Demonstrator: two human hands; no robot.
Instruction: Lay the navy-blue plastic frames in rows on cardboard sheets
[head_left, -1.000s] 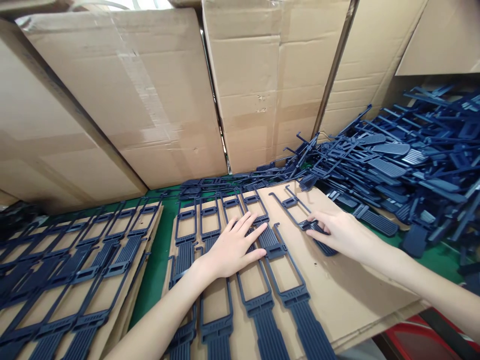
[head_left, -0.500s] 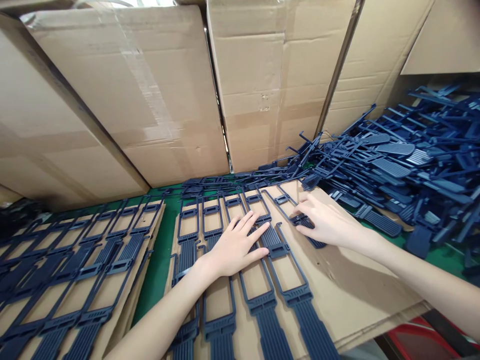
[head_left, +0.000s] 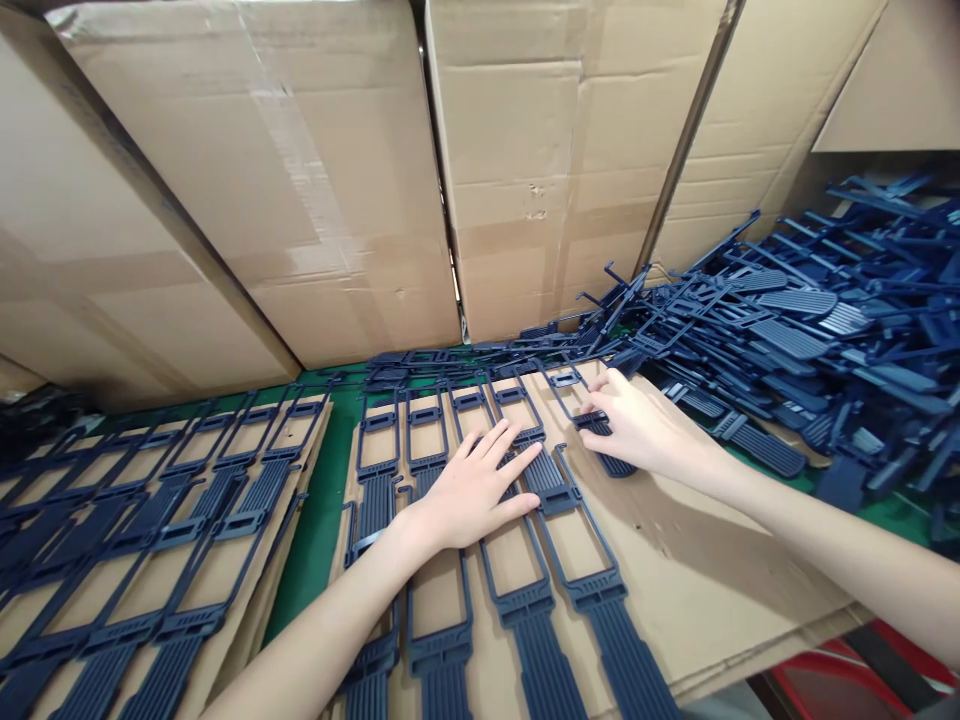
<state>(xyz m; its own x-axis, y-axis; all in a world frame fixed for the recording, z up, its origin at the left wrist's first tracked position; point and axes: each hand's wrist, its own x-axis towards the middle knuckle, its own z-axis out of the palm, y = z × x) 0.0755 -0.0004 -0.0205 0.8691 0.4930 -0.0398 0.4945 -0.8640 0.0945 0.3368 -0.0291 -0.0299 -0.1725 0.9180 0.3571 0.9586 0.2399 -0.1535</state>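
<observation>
Blue frame slants lengthwise away leftward, pinched by right hand, beside seemingly four frames; left hand lies spread.

I record 2 bare hands and 2 bare forearms in view. My left hand shows 5 digits, slender, with rounded tips; the back is smooth in outline and broadest across the knuckles. My left forearm is slim, narrowing at the wrist. My right hand is of similar slim build, some digits partly hidden. My right forearm is smooth in outline. Nail detail is too small to tell.
</observation>
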